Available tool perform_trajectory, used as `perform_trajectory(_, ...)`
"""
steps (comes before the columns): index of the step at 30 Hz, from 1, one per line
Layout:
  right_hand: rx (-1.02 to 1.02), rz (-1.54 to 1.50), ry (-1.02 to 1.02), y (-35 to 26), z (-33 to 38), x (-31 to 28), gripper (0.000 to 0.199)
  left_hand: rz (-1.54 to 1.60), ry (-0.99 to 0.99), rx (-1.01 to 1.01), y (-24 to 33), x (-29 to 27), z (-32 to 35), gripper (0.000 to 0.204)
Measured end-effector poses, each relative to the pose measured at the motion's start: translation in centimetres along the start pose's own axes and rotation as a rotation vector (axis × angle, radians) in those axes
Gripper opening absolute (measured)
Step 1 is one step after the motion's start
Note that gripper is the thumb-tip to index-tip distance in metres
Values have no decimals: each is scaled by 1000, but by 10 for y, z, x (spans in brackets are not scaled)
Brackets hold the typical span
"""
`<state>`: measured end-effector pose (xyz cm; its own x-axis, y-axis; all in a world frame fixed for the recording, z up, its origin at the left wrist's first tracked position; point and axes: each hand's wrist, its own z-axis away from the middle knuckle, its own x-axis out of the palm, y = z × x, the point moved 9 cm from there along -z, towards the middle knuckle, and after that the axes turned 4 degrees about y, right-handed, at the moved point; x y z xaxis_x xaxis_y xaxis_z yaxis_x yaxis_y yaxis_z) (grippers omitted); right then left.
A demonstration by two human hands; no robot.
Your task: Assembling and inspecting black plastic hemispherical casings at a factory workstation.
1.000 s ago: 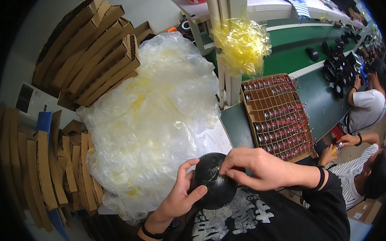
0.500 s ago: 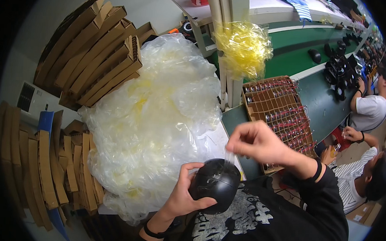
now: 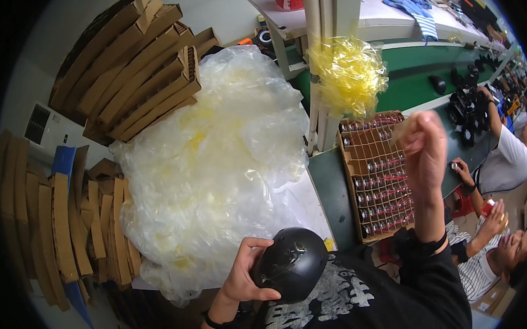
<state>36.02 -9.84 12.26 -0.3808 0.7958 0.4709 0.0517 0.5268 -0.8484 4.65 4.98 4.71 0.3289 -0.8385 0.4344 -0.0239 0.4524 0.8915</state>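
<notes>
A smooth, rounded black plastic housing point(image 3: 291, 264) sits in my left hand point(image 3: 245, 273), just in front of my chest. The thumb and fingers wrap its left side, and its upper face looks glossy with some reflections. Raised to the right, my right hand point(image 3: 424, 149) is closed, with fingers curled and slightly blurred by motion. A faint see-through piece of plastic film point(image 3: 401, 133) shows at its fingertips. Behind that hand lies a divided cardboard tray point(image 3: 358, 146) of small round metal parts with red wires, partly hidden by the hand and forearm.
A big heap of clear plastic bags point(image 3: 216, 162) covers the white table on the left. Yellow film point(image 3: 352, 74) hangs bunched on a post. Cardboard dividers point(image 3: 126, 70) stack at far left. Black parts point(image 3: 468, 112) lie on the right bench, where two co-workers sit.
My right hand has lifted away from the black housing, up and to the right, with the clear strip pulled off. My left hand still holds the housing, now turned slightly.
</notes>
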Motion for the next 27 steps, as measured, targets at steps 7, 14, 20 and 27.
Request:
perform_trajectory(7, -602, 501, -20, -25, -21, 51, 5, -133, -44, 122, 12, 14, -4, 88)
perform_trajectory(14, -723, 766, -301, -3, 26, 103, 48, -189, -48, 100, 15, 15, -3, 89)
perform_trajectory(20, -681, 613, -943, -14, 123, 105, 76, -227, -161, -35, 16, 27, -5, 95)
perform_trajectory(27, -10, 213, -1424, 17, 184, 126, 116, -9, -246, -270, 0, 38, -4, 120)
